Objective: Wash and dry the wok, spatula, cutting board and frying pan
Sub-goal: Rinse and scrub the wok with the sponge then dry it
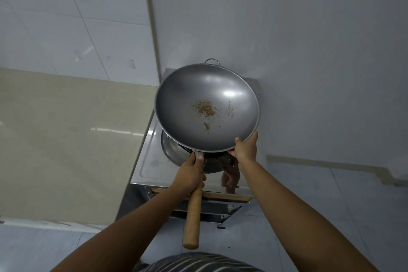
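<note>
As we look down past the grey-and-white striped garment (pixel 194 263) at our waist, the nearest part of the task's thing is the butt of the long pale wooden handle (pixel 193 212), which points straight back at our body. Our left hand (pixel 191 174) takes that handle at its far end, where wood meets metal. Fingers and thumb curl round it, so this grip is closed fully on the handle. A little further out and to the right, our right hand (pixel 245 149) holds the near rim of the round grey steel wok (pixel 207 95), thumb on the edge and the rest of the hand below it.

The bowl lies wholly beyond both grips. Its long axis runs from us outward: handle, bowl, then the small wire loop handle (pixel 212 60) on the far rim. We hold it in the air, tipped so that its inside faces us, with brown dried food scraps (pixel 204 108) near the middle.

Below it sits the stainless steel stove (pixel 150 161), and the wok is clear of the round burner well (pixel 174 154). A beige desk (pixel 66 139) lies to the left, with the pale tiled wall (pixel 287 28) behind.

We judge that the weight hangs ahead of the left grip, so the right hand on the rim must steady any swing away. No sink is in view.
</note>
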The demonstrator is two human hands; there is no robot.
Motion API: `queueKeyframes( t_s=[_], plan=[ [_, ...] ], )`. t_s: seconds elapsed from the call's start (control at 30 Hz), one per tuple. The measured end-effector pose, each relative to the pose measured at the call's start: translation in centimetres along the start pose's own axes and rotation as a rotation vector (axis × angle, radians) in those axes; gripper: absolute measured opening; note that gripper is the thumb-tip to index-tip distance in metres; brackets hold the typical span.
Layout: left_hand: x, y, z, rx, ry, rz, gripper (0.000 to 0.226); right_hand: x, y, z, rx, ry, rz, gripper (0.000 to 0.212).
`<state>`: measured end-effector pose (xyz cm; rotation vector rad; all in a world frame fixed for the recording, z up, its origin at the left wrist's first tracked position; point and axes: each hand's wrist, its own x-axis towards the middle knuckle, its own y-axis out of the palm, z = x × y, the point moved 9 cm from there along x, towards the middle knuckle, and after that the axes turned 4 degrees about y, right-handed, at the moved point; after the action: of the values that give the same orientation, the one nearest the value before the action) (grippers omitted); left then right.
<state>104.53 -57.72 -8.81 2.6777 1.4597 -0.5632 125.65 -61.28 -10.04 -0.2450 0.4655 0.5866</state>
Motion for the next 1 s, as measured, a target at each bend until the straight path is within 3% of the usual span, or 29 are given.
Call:
queueKeyframes(
  t_s=[0.63, 0.83, 1.0],
  plan=[
    [-0.3, 0.9, -0.6, 0.181, -0.004, 0.063, 0.035, -0.9, -1.3, 1.4, -0.123, -0.041, -0.001, 0.08],
    [-0.6, 0.0, -0.8, 0.415, 0.063, 0.096, 0.043, -1.7, -1.5, 2.2, -0.588, -0.11, -0.119, 0.078],
    [-0.7, -1.8, -1.2, 0.609, 0.123, 0.039, 0.035, -4.1, 1.3, 2.1, -0.903, -0.266, -0.104, 0.078]
  ],
)
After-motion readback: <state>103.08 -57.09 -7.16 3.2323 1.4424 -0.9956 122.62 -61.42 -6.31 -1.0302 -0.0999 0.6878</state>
